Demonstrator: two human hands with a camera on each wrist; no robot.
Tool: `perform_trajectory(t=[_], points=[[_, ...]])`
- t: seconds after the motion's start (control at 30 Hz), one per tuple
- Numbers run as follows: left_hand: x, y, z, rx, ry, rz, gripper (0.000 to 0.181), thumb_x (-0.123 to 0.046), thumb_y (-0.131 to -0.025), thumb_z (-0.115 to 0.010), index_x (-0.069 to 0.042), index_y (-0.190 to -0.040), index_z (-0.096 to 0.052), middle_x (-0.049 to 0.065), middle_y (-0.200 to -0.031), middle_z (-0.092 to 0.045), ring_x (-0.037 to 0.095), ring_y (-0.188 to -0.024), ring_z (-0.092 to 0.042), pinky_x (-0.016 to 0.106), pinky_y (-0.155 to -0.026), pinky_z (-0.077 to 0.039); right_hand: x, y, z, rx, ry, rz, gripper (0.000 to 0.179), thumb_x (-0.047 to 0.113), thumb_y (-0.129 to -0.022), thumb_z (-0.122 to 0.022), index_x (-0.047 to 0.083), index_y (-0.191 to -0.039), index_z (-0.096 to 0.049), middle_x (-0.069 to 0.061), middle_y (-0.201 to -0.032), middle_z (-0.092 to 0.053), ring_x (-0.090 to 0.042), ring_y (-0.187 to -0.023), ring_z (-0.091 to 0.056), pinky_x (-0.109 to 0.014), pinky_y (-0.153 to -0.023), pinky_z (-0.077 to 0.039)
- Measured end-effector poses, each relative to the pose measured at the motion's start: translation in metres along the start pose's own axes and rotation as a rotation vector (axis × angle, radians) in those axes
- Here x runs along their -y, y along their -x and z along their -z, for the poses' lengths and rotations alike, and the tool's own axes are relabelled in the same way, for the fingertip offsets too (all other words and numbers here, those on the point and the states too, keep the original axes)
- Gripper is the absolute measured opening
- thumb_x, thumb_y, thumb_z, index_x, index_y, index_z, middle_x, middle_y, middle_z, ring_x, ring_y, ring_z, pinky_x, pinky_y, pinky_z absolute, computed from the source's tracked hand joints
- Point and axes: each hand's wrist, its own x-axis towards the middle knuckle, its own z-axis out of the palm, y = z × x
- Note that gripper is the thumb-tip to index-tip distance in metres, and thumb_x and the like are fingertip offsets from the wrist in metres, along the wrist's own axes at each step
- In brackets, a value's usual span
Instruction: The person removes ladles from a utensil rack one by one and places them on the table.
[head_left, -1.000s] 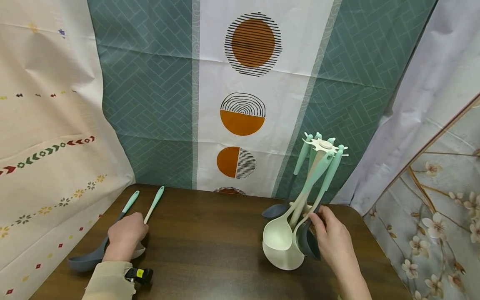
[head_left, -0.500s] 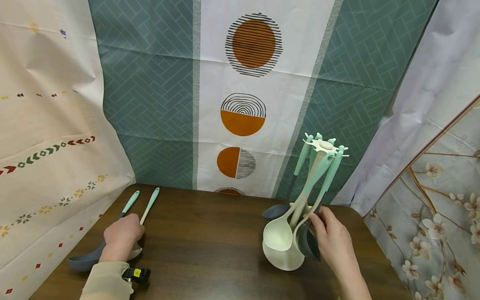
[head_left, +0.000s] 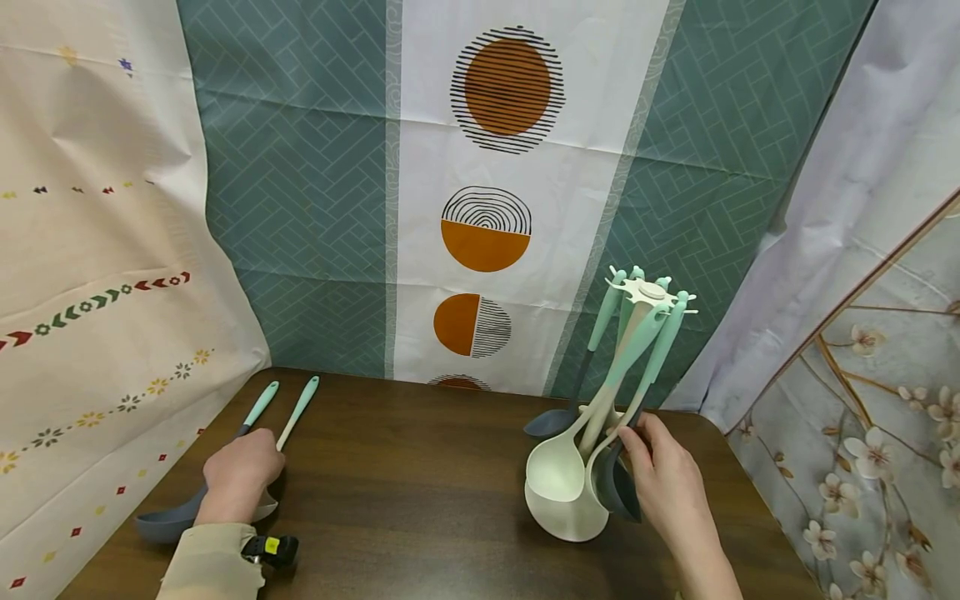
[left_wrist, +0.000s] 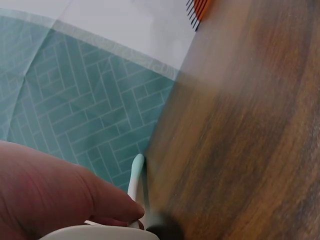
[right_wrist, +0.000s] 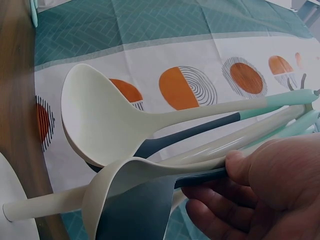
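My left hand (head_left: 243,467) holds a pale utensil with a mint handle (head_left: 300,408) by its stem, low over the table's left side. Its pale head shows partly beyond the wrist, and its rim (left_wrist: 100,233) fills the bottom of the left wrist view. Beside it lies a dark grey ladle (head_left: 167,523), partly covered by the hand. At the right, my right hand (head_left: 671,479) pinches the stems of a cream ladle (right_wrist: 100,187) and a dark utensil (right_wrist: 135,210) hanging on the white utensil stand (head_left: 649,290). Thumb and fingertips close around both stems.
Another cream ladle (head_left: 557,469) and a dark spoon-like utensil (head_left: 550,422) hang on the stand, over its round white base (head_left: 567,525). The brown wooden table (head_left: 420,492) stretches between the hands. Patterned cloth (head_left: 300,183) hangs behind and at both sides.
My left hand has shifted slightly left with the pale utensil, bringing its handle closer to the dark ladle's. The right hand and stand have stayed put.
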Motion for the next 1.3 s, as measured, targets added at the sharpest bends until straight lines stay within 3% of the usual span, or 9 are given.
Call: perform_trajectory(t=[0.77,1.3], points=[[0.0097,0.0037,0.0041,-0.025,0.002,-0.001,0.015,-0.005,-0.103,-0.059,0.003,-0.100,-0.071,0.022,-0.092,-0.069,0.039,-0.082,-0.062,0.059,-0.072,-0.051,0.0020,0.0002,-0.0009,-0.015,-0.008,0.000,0.015,0.024,-0.115,-0.063,0.010,-0.118,-0.066,-0.004,-0.091,-0.069,-0.022,-0.080,-0.061,-0.044,-0.073,-0.046],[0.0087,0.0018,0.0032,-0.017,-0.005,0.006,0.012,-0.003,-0.102,-0.060,0.001,-0.097,-0.070,0.021,-0.090,-0.068,0.039,-0.081,-0.063,0.058,-0.071,-0.052,0.0019,0.0000,-0.0006,0.000,-0.011,-0.009,0.016,0.025,-0.116,-0.061,0.010,-0.117,-0.065,-0.004,-0.090,-0.065,-0.022,-0.077,-0.057,-0.042,-0.071,-0.044]])
